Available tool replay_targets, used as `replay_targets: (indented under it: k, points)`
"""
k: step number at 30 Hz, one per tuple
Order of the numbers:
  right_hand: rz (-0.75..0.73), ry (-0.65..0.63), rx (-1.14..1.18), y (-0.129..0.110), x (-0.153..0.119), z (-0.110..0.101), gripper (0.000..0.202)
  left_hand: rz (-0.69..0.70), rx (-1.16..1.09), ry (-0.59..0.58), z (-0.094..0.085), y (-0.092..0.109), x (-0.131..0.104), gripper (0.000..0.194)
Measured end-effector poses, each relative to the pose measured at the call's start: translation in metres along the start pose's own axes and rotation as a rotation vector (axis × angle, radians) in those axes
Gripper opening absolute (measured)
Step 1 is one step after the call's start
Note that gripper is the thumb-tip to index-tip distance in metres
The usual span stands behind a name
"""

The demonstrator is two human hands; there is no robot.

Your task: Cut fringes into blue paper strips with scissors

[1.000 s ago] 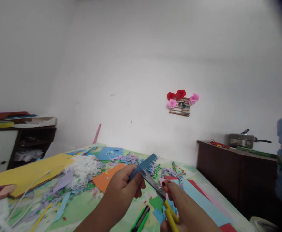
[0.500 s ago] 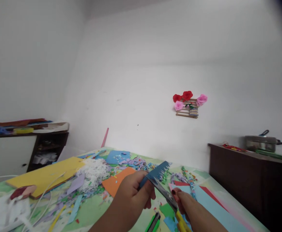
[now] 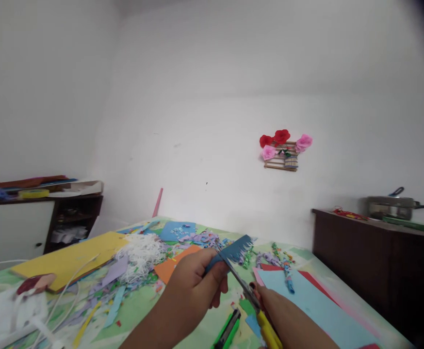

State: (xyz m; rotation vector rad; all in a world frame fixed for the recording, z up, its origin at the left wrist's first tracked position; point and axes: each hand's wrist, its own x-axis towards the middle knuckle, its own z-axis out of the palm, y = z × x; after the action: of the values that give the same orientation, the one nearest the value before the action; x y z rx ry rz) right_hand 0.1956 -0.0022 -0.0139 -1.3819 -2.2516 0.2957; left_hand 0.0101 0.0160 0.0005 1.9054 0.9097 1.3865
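My left hand (image 3: 197, 281) pinches a folded strip of dark blue paper (image 3: 235, 251) between thumb and fingers. One long side of the strip is cut into a fringe. My right hand (image 3: 275, 308) grips a pair of scissors with yellow handles (image 3: 266, 329). Its metal blades cross the blue strip close to my left thumb. Below the hands lies a green utility knife (image 3: 227, 330) on the patterned tablecloth. Under my right forearm are sheets of light blue paper (image 3: 306, 295) and red paper (image 3: 319, 286).
Orange paper (image 3: 171, 264), white paper shreds (image 3: 142, 257), coloured scraps and yellow sheets (image 3: 77, 252) cover the table's left side. A white power strip with cables (image 3: 13, 315) is at front left. A dark cabinet (image 3: 365, 261) bearing a pan (image 3: 390, 207) stands right.
The scissors have shifted a little left and up over the strip, their blades now across it nearer my left thumb. Both hands keep their hold. The camera view has tilted slightly.
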Motion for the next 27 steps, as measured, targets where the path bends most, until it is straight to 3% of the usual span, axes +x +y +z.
replay_targets:
  k: [6, 18, 27]
  points:
    - [0.039, 0.083, -0.054, -0.011, -0.003, 0.002, 0.049, -0.042, -0.049, -0.026, -0.004, -0.001, 0.003, 0.029]
    - [-0.022, 0.086, -0.097, 0.007, 0.011, 0.007, 0.044, -0.227, -0.296, -0.039, -0.002, -0.002, 0.008, 0.033]
    - [-0.054, 0.072, -0.086, 0.007, 0.014, 0.007, 0.025, -0.204, -0.550, -0.120, -0.007, -0.009, 0.010, 0.030]
